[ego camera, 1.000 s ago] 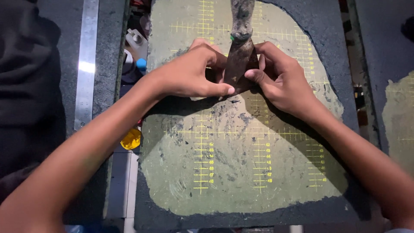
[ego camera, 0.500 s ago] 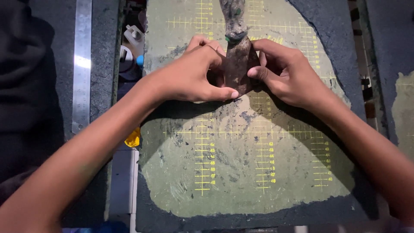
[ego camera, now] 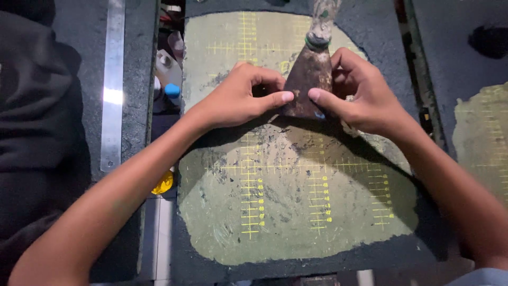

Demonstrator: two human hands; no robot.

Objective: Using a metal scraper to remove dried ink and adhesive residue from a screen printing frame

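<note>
A worn, rusty scraper (ego camera: 309, 74) with a dirty handle lies blade-down on a green cutting mat (ego camera: 275, 196) marked with yellow grid lines and edged with dark residue. My left hand (ego camera: 241, 98) presses on the blade's left side, thumb on its lower edge. On the blade's right side rests my right hand (ego camera: 360, 95), its thumb meeting the left thumb near the blade's bottom. Both hands hold the scraper against the mat.
A long steel ruler (ego camera: 112, 85) lies on the dark surface at left, next to black cloth (ego camera: 37, 122). Small bottles and clutter (ego camera: 168, 63) sit in a gap left of the mat, a yellow object (ego camera: 163, 182) below them. A second mat (ego camera: 484, 137) shows at right.
My hands and the scraper sit slightly further up the mat and the blade looks more upright; the grip is unchanged.
</note>
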